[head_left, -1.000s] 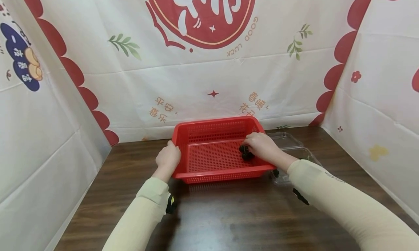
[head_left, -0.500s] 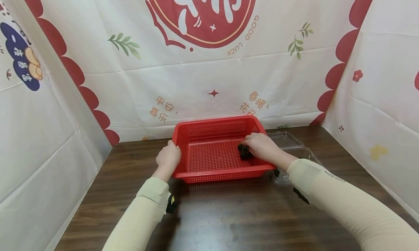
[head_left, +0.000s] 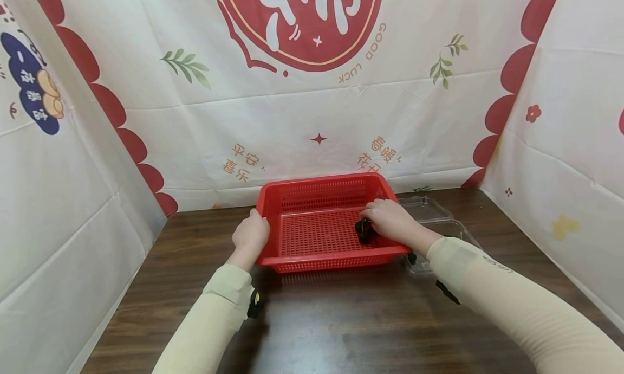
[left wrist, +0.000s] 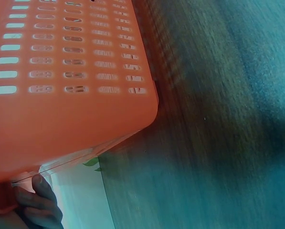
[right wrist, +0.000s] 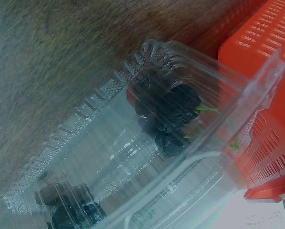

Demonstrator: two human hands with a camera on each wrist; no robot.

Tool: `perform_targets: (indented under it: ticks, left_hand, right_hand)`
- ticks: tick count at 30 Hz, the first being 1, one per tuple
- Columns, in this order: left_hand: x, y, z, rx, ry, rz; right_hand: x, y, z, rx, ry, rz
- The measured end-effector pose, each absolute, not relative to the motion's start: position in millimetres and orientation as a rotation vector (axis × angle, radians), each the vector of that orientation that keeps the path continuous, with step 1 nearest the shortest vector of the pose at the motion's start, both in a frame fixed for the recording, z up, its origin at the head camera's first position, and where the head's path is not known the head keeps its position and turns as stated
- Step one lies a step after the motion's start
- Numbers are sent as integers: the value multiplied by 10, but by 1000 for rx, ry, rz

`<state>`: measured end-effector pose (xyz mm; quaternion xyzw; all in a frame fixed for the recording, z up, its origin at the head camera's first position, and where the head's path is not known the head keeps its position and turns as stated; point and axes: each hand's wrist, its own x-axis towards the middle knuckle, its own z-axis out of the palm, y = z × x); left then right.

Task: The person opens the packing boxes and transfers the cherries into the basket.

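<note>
In the head view, my left hand [head_left: 251, 235] grips the left rim of a red perforated plastic basket [head_left: 322, 261], thumb inside and the rest outside. My right hand [head_left: 390, 218] reaches over the basket's right wall with fingers bent down. Its fingertips pinch a small bunch of dark round lumps with thin green stems [head_left: 363, 231], low over the basket floor. The left wrist view shows curled fingers [left wrist: 39, 200] under the basket rim. Beside the basket, a clear plastic clamshell box [right wrist: 99, 98] holds more dark lumps [right wrist: 171, 112] with green stems.
The box's clear lid [head_left: 423, 207] lies folded back toward the rear curtain [head_left: 273, 124]. Basket and box stand on a dark wooden table [head_left: 312, 320]. White printed curtains also rise on the left [head_left: 58, 200] and right [head_left: 570, 162].
The dark bunch has shifted and turned slightly at my right fingertips. My left hand and the basket have stayed in place.
</note>
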<state>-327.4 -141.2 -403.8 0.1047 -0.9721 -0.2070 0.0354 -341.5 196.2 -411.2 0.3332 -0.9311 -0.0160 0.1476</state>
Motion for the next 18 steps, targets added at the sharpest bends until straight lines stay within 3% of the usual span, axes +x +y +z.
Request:
perform_targets:
  ticks: [18]
  left_hand:
    - [-3275,-1408,-4030,324,-2994,-625]
  right_hand:
    - [-3351,1996,-3995,676,-2630,161]
